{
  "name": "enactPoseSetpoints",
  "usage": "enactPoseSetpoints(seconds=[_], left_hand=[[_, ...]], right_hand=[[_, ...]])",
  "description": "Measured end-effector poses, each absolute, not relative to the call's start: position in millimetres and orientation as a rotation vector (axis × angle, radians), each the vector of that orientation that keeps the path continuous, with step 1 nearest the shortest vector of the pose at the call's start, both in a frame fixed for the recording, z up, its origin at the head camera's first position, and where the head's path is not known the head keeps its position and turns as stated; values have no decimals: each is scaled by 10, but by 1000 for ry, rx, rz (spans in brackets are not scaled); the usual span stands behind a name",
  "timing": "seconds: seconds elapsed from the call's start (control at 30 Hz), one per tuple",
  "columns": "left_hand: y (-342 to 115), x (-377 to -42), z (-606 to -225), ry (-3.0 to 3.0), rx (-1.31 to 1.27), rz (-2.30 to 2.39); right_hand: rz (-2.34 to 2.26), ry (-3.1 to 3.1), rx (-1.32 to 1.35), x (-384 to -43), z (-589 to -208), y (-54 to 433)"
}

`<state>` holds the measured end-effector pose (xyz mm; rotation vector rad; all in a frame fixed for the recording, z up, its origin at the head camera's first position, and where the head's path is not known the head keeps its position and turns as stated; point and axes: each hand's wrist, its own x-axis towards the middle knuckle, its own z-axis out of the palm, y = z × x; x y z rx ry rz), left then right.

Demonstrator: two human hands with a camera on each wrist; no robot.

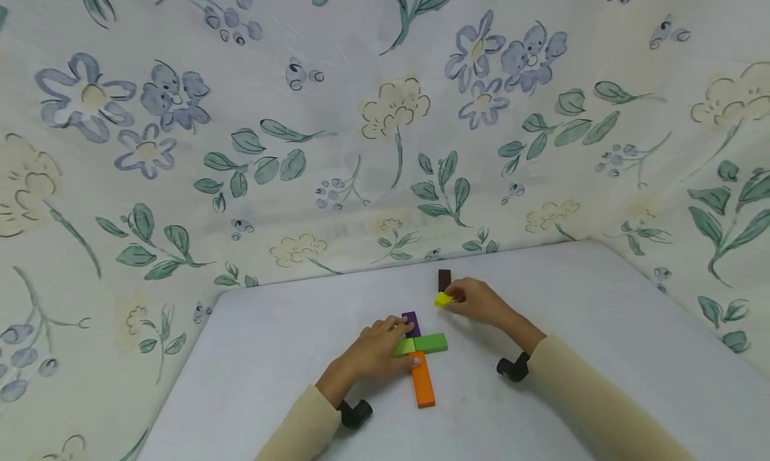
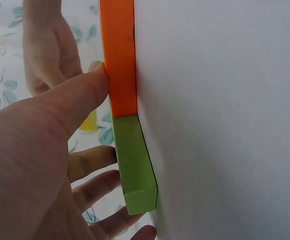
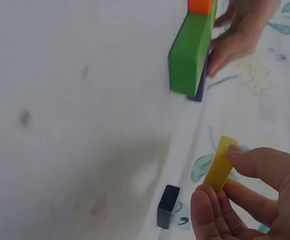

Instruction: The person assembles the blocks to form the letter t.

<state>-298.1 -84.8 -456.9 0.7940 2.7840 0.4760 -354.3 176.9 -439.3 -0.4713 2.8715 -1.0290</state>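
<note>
Noted a pale floral cloth (image 1: 349,127) hung behind and along the sides of the table (image 1: 271,361), printed with blue flowers, cream blooms and green leafy sprigs. Found the table white and plain, with faint shadows near the arms and small reddish-brown smudges (image 3: 99,202) visible from the right wrist. Recorded two cream sleeves (image 1: 601,401) reaching in from the near side, with black fittings (image 1: 357,415) at the wrists.

Found the left hand (image 1: 374,349) spread low over a cluster of blocks, with thumb against the orange block (image 1: 424,385) and fingers at the purple block (image 1: 414,323) and the light green block (image 1: 404,347). Found the right hand (image 1: 478,300) narrowed, pinching the yellow block (image 1: 442,299) between thumb and fingers.

Logged the orange block as longest, running toward the body from the seam between the two greens. Listed next the green block (image 1: 431,343), pointing right, and end to end with it the light green block, partly covered by the left hand. Placed the purple block just beyond that seam. Sighted the dark block (image 1: 444,280) well apart from the cluster, toward the far edge. Located the yellow block near it, on the body's side; could not tell whether touching the table.
</note>
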Motion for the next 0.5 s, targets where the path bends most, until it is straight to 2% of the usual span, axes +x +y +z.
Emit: enactPoseSetpoints(seconds=[0.5], left_hand=[[-874, -3115, -4593, 2781, 758, 528]], right_hand=[[-1101, 2787, -824, -2774, -4225, 1763]])
